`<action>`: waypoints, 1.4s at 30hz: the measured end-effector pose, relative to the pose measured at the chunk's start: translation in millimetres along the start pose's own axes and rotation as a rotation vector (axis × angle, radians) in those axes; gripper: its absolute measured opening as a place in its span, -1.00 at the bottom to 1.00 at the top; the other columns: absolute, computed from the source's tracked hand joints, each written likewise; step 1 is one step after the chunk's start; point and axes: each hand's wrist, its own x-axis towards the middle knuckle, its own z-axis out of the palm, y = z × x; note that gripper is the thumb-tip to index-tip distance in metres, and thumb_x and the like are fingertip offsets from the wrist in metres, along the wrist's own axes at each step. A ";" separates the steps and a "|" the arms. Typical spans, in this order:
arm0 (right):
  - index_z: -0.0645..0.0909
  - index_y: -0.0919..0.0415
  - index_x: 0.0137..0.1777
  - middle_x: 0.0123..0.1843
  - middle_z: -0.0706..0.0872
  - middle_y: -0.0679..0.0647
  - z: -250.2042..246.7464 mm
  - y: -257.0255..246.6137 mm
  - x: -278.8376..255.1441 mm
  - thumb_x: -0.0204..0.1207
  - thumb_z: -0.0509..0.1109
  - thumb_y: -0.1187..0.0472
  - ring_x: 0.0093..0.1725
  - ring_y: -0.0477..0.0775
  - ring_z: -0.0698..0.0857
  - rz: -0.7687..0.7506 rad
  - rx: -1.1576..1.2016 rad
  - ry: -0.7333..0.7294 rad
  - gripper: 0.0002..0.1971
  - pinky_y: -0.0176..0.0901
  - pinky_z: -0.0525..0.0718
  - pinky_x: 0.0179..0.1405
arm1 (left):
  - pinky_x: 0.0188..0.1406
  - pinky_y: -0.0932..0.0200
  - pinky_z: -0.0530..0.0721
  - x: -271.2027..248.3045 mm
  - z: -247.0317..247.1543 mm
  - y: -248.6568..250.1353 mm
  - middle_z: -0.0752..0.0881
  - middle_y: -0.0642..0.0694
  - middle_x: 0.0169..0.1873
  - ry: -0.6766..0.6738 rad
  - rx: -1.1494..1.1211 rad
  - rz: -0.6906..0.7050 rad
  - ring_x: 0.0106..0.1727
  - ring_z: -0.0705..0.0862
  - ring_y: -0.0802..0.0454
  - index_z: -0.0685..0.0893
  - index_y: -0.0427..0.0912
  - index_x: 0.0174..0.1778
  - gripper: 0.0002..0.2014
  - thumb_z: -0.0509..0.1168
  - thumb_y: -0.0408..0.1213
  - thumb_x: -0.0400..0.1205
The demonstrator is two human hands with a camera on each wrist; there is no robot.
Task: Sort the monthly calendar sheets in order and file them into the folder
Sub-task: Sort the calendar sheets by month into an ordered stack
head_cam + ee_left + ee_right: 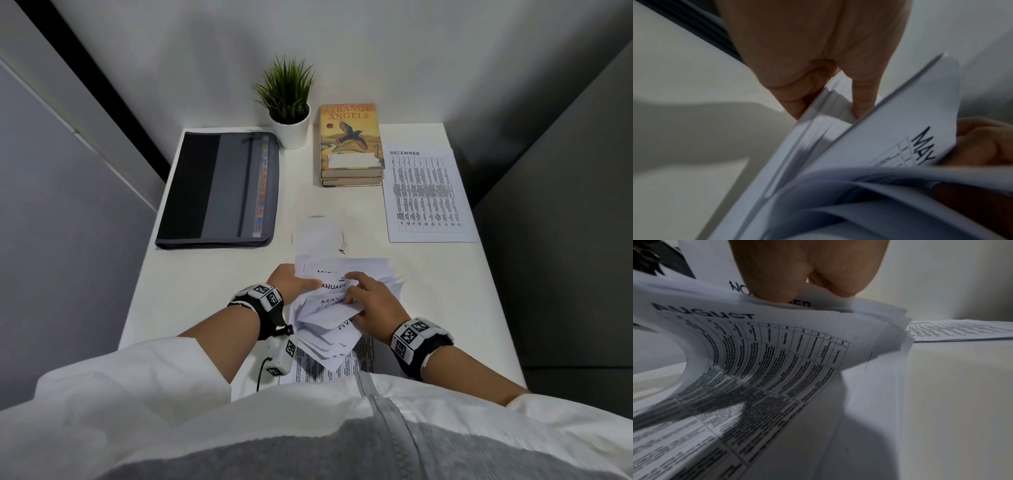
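Note:
A fanned stack of white calendar sheets (329, 308) is held up over the table's front middle. JANUARY and MAY headings show in the head view. My left hand (301, 282) pinches the stack's left edge between thumb and fingers (861, 91). My right hand (363, 294) grips the right side and bends sheets apart; the AUGUST sheet (760, 353) curls below its fingers and a NOVEMBER sheet (735, 287) stands behind them. The MAY sheet (920, 146) is close to the left wrist camera. The DECEMBER sheet (424, 195) lies alone, flat, at the right. The dark zipped folder (219, 188) lies closed at the left.
Two stacked books (351, 144) and a potted plant (287, 102) stand at the back of the white table (205, 274). Another printed sheet (363, 356) lies flat under the held stack at the front edge. Grey partition walls close in on both sides.

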 end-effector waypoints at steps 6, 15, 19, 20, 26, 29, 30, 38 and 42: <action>0.66 0.23 -0.10 -0.02 0.62 0.09 -0.2 0.1 0.1 0.13 0.46 0.38 -0.02 0.18 0.53 -0.009 -0.062 -0.004 -0.71 -0.04 0.56 -0.13 | -0.10 0.23 0.63 -3.1 0.5 1.3 0.79 0.11 -0.10 -0.011 -0.122 0.006 0.00 0.74 0.11 0.78 0.02 -0.04 -0.82 0.50 -0.06 0.50; 0.67 0.23 -0.08 0.25 0.57 0.12 0.9 2.1 1.4 0.19 0.45 0.37 -0.04 0.17 0.64 0.025 0.016 -0.014 -0.74 -0.08 0.65 -0.17 | -0.33 0.30 0.53 -0.2 -3.3 -2.7 0.73 0.09 -0.23 0.030 -0.006 -0.004 -0.21 0.67 0.15 0.74 -0.08 -0.05 -0.90 0.42 -0.16 0.58; 0.65 0.23 -0.12 0.40 0.54 0.17 2.2 4.0 2.3 0.19 0.46 0.37 0.10 0.22 0.63 0.013 0.014 -0.011 -0.76 -0.02 0.63 0.06 | -0.20 0.30 0.59 -0.8 0.8 -3.0 0.78 0.15 -0.15 0.006 -0.100 0.025 -0.09 0.73 0.20 0.75 0.02 -0.04 -0.83 0.53 -0.21 0.48; 0.65 0.23 -0.11 0.34 0.58 0.17 2.5 3.8 2.5 0.17 0.46 0.38 0.11 0.24 0.61 0.009 0.008 -0.011 -0.75 0.00 0.61 0.08 | -0.19 0.30 0.61 -1.1 1.4 -3.8 0.80 0.14 -0.14 -0.004 -0.122 0.028 -0.07 0.76 0.17 0.76 0.03 -0.06 -0.82 0.55 -0.23 0.46; 0.67 0.24 -0.15 -0.10 0.65 0.10 1.4 2.1 2.5 0.10 0.48 0.39 -0.03 0.21 0.55 -0.027 -0.069 0.036 -0.73 0.04 0.60 -0.10 | -0.18 0.26 0.62 0.3 -1.1 -4.1 0.80 0.16 -0.16 0.014 -0.201 -0.033 -0.09 0.73 0.19 0.76 0.04 -0.16 -0.84 0.47 0.03 0.52; 0.65 0.25 -0.15 -0.10 0.61 0.12 2.0 1.1 1.7 0.14 0.45 0.41 -0.09 0.22 0.58 -0.011 -0.030 0.039 -0.76 0.00 0.60 -0.19 | -0.10 0.17 0.61 2.8 -3.9 -6.8 0.76 0.03 -0.19 0.041 -0.159 -0.071 -0.14 0.70 0.03 0.75 -0.02 -0.16 -0.82 0.41 0.01 0.57; 0.64 0.25 -0.14 -0.07 0.60 0.12 2.3 1.2 1.5 0.17 0.44 0.41 -0.11 0.22 0.58 -0.001 -0.009 0.036 -0.77 -0.02 0.61 -0.22 | -0.18 0.22 0.61 3.0 -4.4 -7.7 0.76 0.04 -0.22 0.039 -0.122 -0.048 -0.18 0.70 0.03 0.76 -0.01 -0.18 -0.85 0.40 -0.04 0.59; 0.65 0.24 -0.13 0.56 0.36 0.21 2.2 4.1 4.8 0.27 0.46 0.37 0.07 0.16 0.66 -0.007 0.062 0.030 -0.83 -0.02 0.67 -0.02 | 0.05 0.14 0.73 -2.9 2.6 -3.8 0.83 0.03 -0.11 0.043 -0.178 0.039 -0.01 0.77 0.06 0.82 0.00 -0.14 -0.85 0.57 -0.30 0.43; 0.67 0.24 -0.10 0.30 0.57 0.25 4.3 4.2 3.6 0.21 0.48 0.41 0.13 0.29 0.58 -0.008 0.028 0.039 -0.75 0.06 0.62 0.08 | 0.06 0.12 0.72 -2.4 4.3 -2.7 0.84 0.05 -0.11 0.032 -0.179 0.030 0.00 0.78 0.05 0.80 0.00 -0.12 -0.81 0.61 -0.24 0.39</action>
